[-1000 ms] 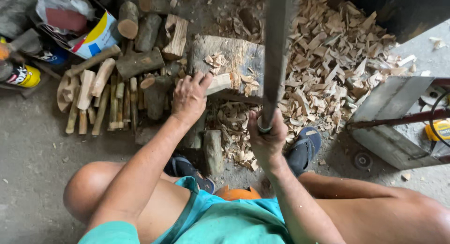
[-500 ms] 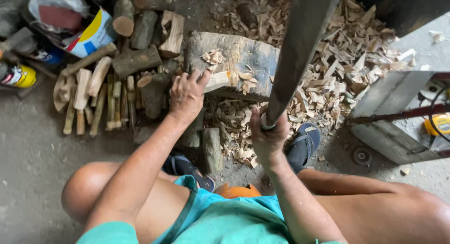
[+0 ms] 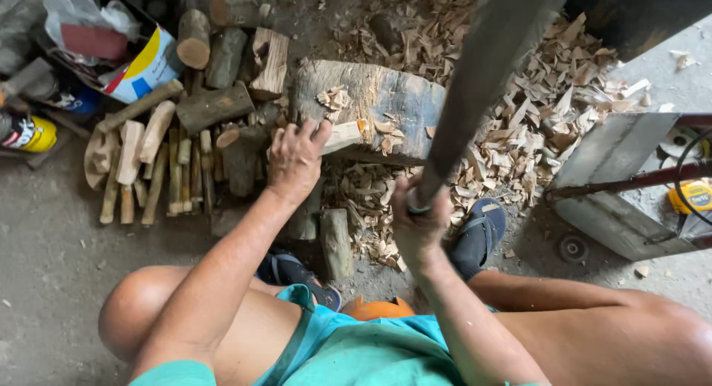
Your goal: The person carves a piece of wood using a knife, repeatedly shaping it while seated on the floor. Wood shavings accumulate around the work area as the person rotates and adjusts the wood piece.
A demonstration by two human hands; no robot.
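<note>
- The chopping block, a wide grey log section, lay on the concrete floor just in front of the person's knees, with pale chips on its top.
- A big heap of wood shavings covered the floor behind and to the right of the block.
- The long dark blade stood raised and tilted over the right end of the block, its upper part going out of view at the top.
- A grey metal frame with a dark red bar stood at the right, well apart from the block.
- Short round logs were stacked to the left of the block, and thin split sticks lay in a row in front of them.
- The left hand was closed around a pale piece of wood, holding it against the front edge of the block.
- The right hand was closed tight around the handle of the blade, just in front of the block.
- A blue sandal rested on the floor beside the right hand, among the chips.
- A yellow can lay at the far left edge.
</note>
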